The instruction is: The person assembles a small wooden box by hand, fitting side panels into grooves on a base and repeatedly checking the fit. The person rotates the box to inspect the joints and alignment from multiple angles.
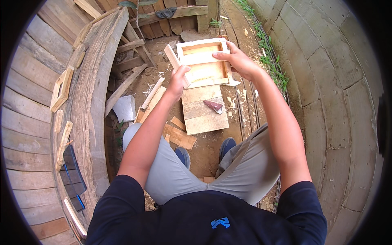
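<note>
Wooden box frame [203, 61], pale and unfinished, is held up in front of the seated person, above the ground, both hands on it. All places below are given from this frame.

Nearest the camera, below the frame: the person's knees in grey trousers and two blue shoes [204, 151] planted on bare dirt, apparently as a stable seat for work done in the air rather than on a bench.

Just under the frame, a short board panel [202, 110] lies flat on the ground with a small dark reddish scrap [214, 106] on it, possibly abrasive paper; cannot tell for sure. Offcuts [179, 136] lie to its lower left.

Left hand [178, 79] is at the frame's lower left corner, fingers curled closed around a loose wooden slat [173, 61] that angles up along the frame's left side. The grip looks like it keeps the slat against that edge.

Right hand [239, 61] clasps the frame's right side, thumb over the top rim and fingers wrapped behind. It seems to carry the weight and keep the open face tilted toward the eyes.

Left of the frame, a long weathered plank bench [92, 81] carries a small hexagonal wooden frame [61, 87] and a dark flat object [72, 173] nearer the person.

Right of the frame stands a concrete block wall [326, 81], grass at its foot. Beyond the frame, a rough plank fence [163, 18].
</note>
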{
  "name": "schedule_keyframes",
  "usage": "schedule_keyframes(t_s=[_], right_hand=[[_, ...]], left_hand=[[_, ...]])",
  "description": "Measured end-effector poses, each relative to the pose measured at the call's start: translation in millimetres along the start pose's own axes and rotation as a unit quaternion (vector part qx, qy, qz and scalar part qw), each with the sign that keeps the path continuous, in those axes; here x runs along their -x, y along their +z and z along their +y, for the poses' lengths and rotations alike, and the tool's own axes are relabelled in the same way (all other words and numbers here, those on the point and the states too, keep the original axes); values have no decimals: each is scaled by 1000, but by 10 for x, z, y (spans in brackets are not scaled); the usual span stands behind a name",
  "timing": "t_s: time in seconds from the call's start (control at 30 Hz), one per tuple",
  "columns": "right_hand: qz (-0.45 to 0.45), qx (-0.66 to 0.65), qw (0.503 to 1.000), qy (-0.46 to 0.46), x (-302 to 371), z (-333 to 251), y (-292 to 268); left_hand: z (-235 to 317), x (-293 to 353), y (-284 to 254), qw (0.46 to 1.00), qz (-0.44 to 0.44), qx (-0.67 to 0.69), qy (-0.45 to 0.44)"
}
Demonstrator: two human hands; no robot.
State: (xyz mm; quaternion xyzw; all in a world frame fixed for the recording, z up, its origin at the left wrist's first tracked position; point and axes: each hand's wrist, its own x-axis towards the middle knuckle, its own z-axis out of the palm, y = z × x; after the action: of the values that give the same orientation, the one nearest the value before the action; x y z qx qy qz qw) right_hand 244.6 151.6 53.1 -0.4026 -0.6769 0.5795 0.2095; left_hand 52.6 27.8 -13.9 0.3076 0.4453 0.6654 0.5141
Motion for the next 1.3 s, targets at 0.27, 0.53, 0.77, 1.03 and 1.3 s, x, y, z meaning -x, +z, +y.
schedule_keyframes(t_s=[0.27,0.53,0.77,1.03,1.3], right_hand=[[-23,-24,999,7,227,-233,59],[-26,-15,999,12,259,-257,68],[-22,-84,995,53,19,18,83],[-24,-140,983,117,-66,20,77],[-30,-108,990,82,11,-15,43]], left_hand=[[-1,-21,-23,999,-7,-31,-32],[-65,-64,-61,999,14,-40,-31],[-33,-60,-5,993,28,-114,-15],[118,-125,-126,999,29,-2,-46],[150,-71,-34,999,-1,-33,31]])
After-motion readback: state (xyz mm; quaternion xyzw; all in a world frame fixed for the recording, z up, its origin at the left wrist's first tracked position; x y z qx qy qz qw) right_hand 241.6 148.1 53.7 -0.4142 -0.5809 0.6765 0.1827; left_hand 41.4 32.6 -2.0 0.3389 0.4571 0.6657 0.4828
